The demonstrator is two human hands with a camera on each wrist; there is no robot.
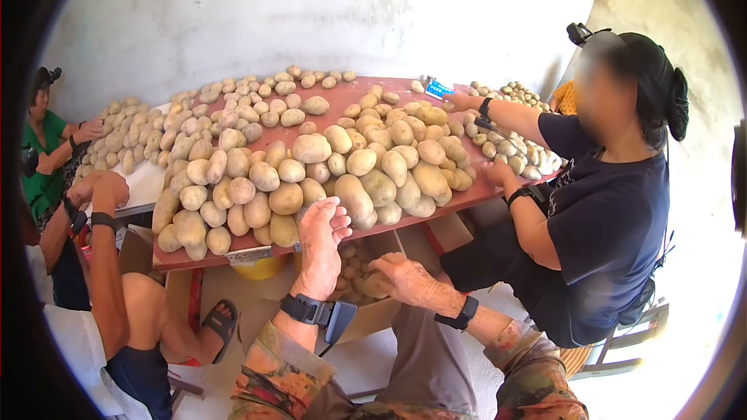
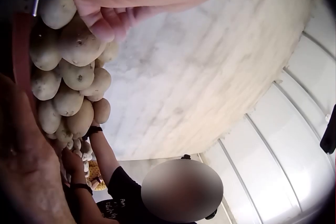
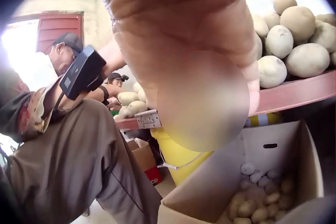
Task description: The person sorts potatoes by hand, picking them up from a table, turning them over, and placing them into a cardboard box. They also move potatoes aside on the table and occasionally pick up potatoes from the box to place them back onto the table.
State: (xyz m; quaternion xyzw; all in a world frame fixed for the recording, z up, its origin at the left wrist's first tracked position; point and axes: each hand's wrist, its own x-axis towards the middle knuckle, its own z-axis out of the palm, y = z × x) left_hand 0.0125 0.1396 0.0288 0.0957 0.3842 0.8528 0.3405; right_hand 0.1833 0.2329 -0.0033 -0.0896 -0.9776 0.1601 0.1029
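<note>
Potatoes point(image 1: 284, 198) lie in a big heap on a red table point(image 1: 331, 97). My left hand point(image 1: 320, 239) is raised at the table's near edge, fingers loosely bent and nothing in them. In the left wrist view its fingers hang right beside the potatoes point(image 2: 79, 43). My right hand point(image 1: 416, 281) is over an open cardboard box point(image 1: 373, 319), fingers bent down around a potato point(image 1: 377, 285). A blurred patch hides most of that grip in the right wrist view. Smaller potatoes point(image 3: 260, 205) lie inside the box.
A person in a dark shirt point(image 1: 607, 187) sits at the right, reaching to the table. Another person's hands point(image 1: 101, 187) are at the left, and one in green point(image 1: 47, 148) sits farther back. A yellow bucket point(image 3: 178, 153) stands under the table edge.
</note>
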